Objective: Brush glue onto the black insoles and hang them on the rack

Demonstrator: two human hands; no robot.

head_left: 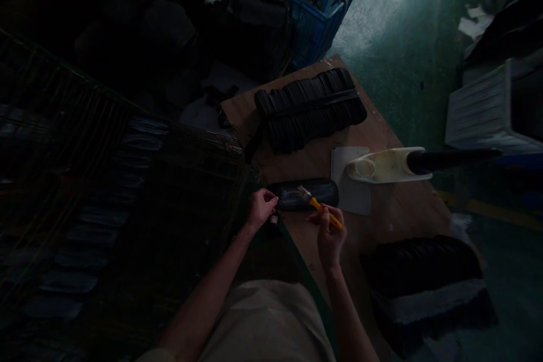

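Observation:
In my right hand [331,229] is a small brush [326,212] with a yellow handle, gripped between closed fingers. Its bristles touch or hover just over a black, flat piece with rounded ends [286,195], which has a slightly shiny face. My left hand [261,209] pinches this piece at its left end. The piece lies along the near left edge of a wooden board [382,203]. Right beside it is a pale flat sheet or plate [356,203], under a cream-coloured holder [386,165] with a long black handle. Dim light hides fine detail.
A strapped bundle of black pieces [309,104] rests on the board's far end; another dark bundle with a grey band [428,288] is near right. At left stands a wire rack [93,237] with dark pieces. A blue crate [316,25] and a grey crate [479,107] stand beyond.

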